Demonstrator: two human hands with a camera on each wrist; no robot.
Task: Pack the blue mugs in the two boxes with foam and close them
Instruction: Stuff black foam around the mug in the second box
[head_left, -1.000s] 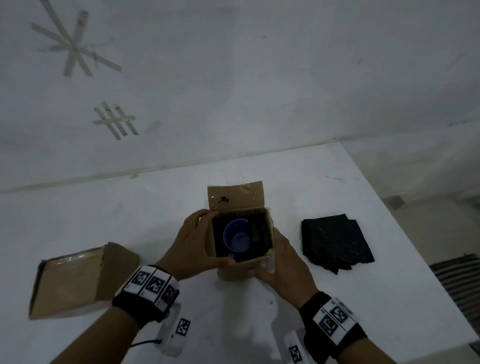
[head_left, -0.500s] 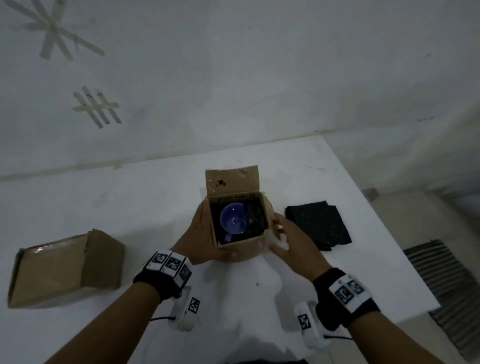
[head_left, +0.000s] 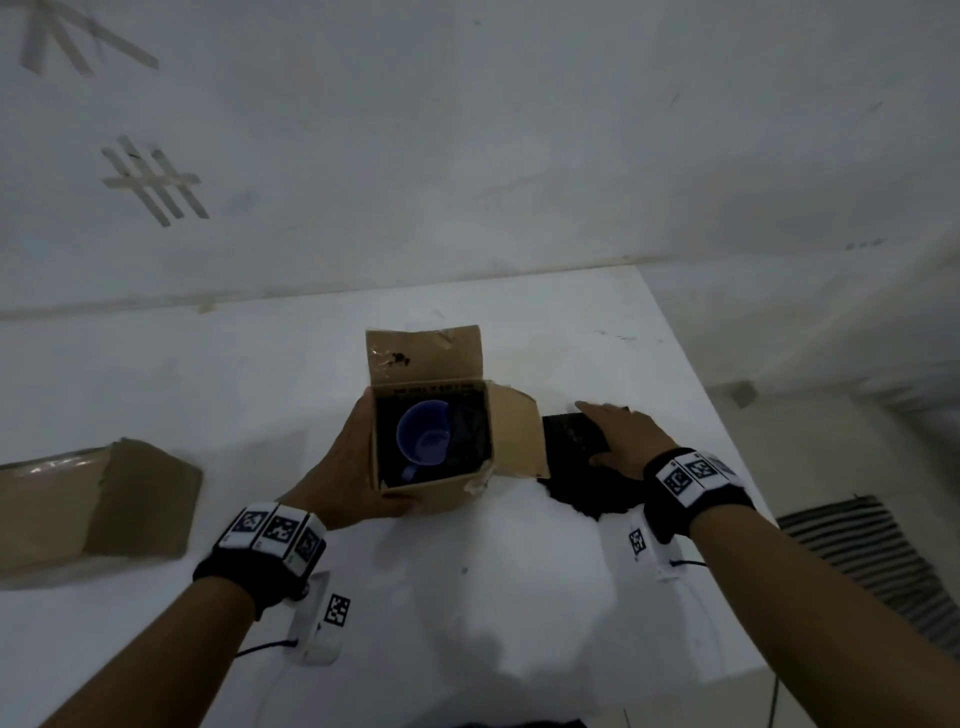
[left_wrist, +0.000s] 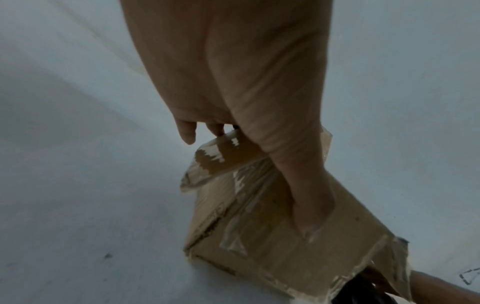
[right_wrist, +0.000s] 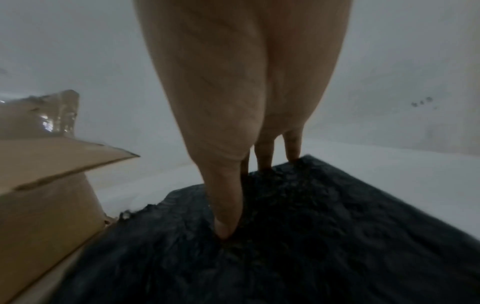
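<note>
An open cardboard box (head_left: 441, 493) stands mid-table, lined with black foam, with a blue mug (head_left: 423, 434) upright inside. Its far flap stands up and its right flap (head_left: 514, 436) lies outward. My left hand (head_left: 358, 462) grips the box, thumb on the near wall (left_wrist: 259, 236) and fingers along the left side. To the right my right hand (head_left: 615, 434) is on a stack of black foam (head_left: 569, 436). The thumb (right_wrist: 226, 205) digs into the foam's top (right_wrist: 311, 226), and the fingers reach over its far edge.
A second cardboard box (head_left: 93, 509) lies on its side at the left of the white table (head_left: 519, 597). A white wall stands just behind the table. The table's right edge runs close past the foam, with floor and a striped mat below.
My right hand has left the box's right side and moved right onto the foam stack. The box's right flap has fallen outward. My left hand has stayed on the box.
</note>
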